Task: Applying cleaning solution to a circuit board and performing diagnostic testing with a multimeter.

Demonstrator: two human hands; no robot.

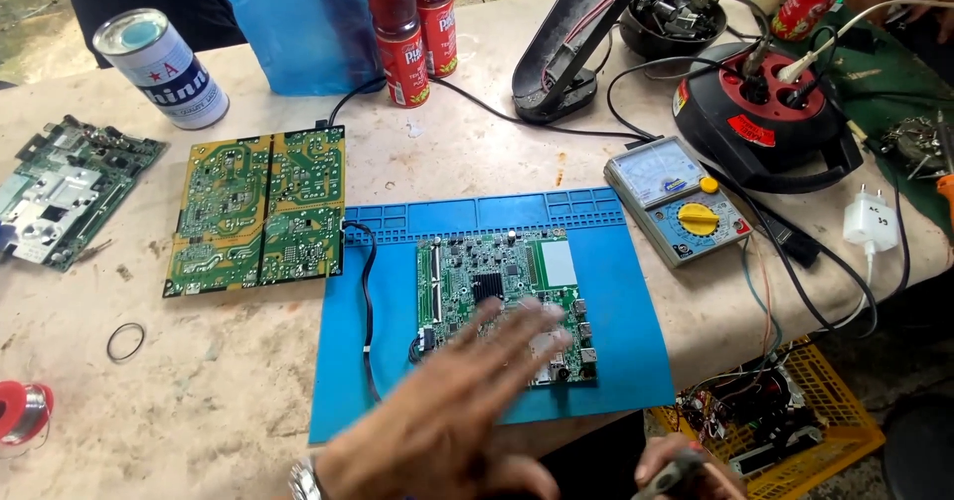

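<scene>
A worn pale tabletop (pixel 248 381) carries a blue mat (pixel 616 361) at centre frame, a yellow-green circuit board (pixel 258 212) to its left, a tin can (pixel 164 68) upper left, two red bottles (pixel 412 28) at top, and a meter (pixel 676 197) at right.

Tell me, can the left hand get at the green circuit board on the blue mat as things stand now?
Probably yes. The left hand is open and already over the near edge of the green circuit board on the blue mat. Nothing lies between them; the black cable runs beside the board.

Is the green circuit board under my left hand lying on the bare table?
No, the green circuit board under the left hand lies on the blue rubber work mat.
</scene>
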